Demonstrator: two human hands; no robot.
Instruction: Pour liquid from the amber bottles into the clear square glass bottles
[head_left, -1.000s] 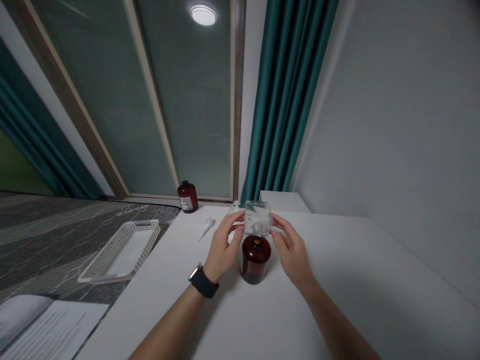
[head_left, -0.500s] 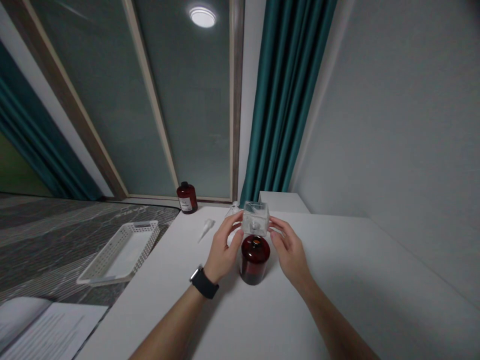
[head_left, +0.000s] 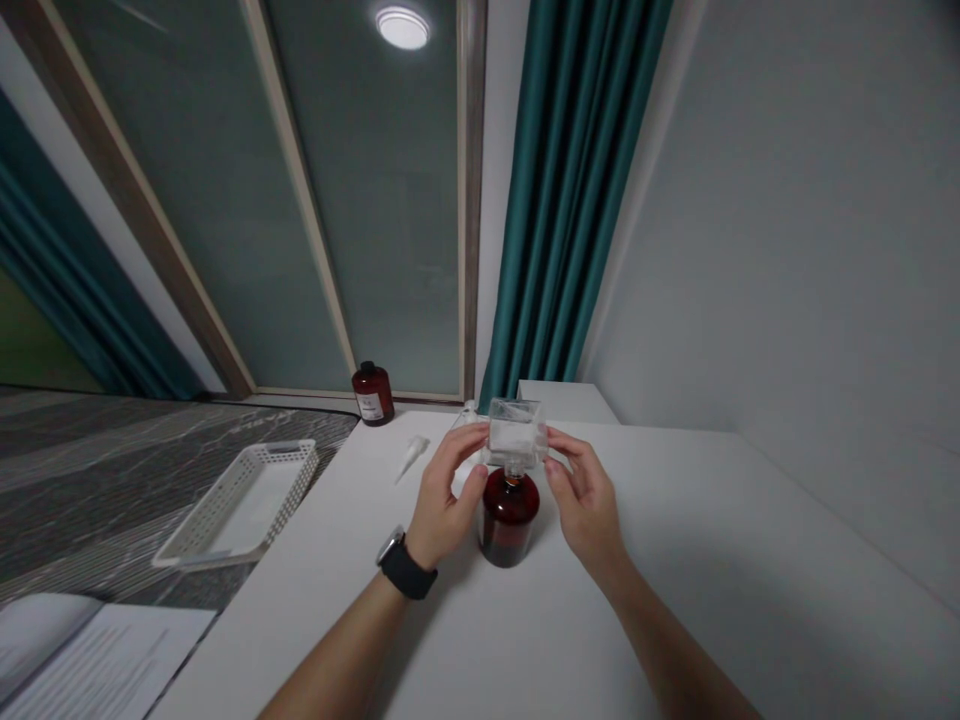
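Between the fingertips of both hands is a clear square bottle (head_left: 517, 432), held right above the mouth of a dark red round bottle (head_left: 510, 515). Its narrow neck points down toward that mouth; whether the two touch I cannot tell. My left hand (head_left: 452, 500) grips the clear bottle's left side with thumb and fingers, and a black-strapped watch (head_left: 407, 568) is on that wrist. On the right side, my right hand (head_left: 583, 492) holds it with its fingertips. The red bottle stands upright on the white table (head_left: 525, 650).
A second red bottle (head_left: 373, 395) with a white label stands at the table's far left corner. Near it lies a small white pointed nozzle (head_left: 412, 457). Another clear object (head_left: 468, 412) is partly hidden behind my left hand. A white basket (head_left: 294, 497) and open book (head_left: 112, 655) are left.
The clear bottle has tipped and shifted slightly right, and its neck now shows below it over the red bottle's mouth. My right hand has moved a little right with it.
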